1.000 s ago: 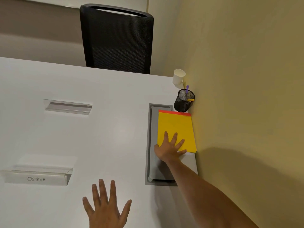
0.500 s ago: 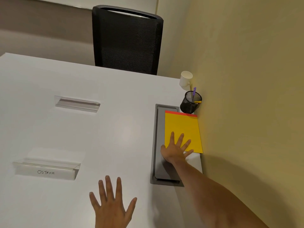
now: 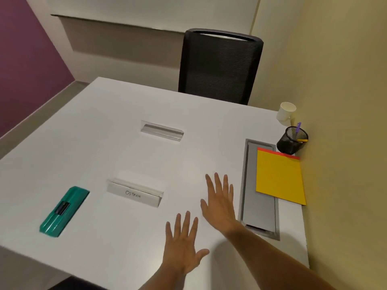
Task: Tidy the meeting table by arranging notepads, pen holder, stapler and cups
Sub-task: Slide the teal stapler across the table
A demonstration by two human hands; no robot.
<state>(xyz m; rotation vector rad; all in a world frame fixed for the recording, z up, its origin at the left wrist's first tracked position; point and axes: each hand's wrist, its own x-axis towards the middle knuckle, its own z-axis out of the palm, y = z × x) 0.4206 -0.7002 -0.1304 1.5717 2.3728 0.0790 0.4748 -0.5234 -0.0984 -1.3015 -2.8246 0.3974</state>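
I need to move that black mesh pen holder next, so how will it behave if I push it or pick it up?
The pen holder is probably light, being open mesh with only two pens inside. Pushed high, it may tip, since the pens lean over the rim. It sits close to the wall, so gripping the rim from above looks easiest.

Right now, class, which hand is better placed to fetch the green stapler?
Left. The left hand hovers open on the side nearer the stapler, which lies far left on the table. The right hand, also open, would have to cross over it.
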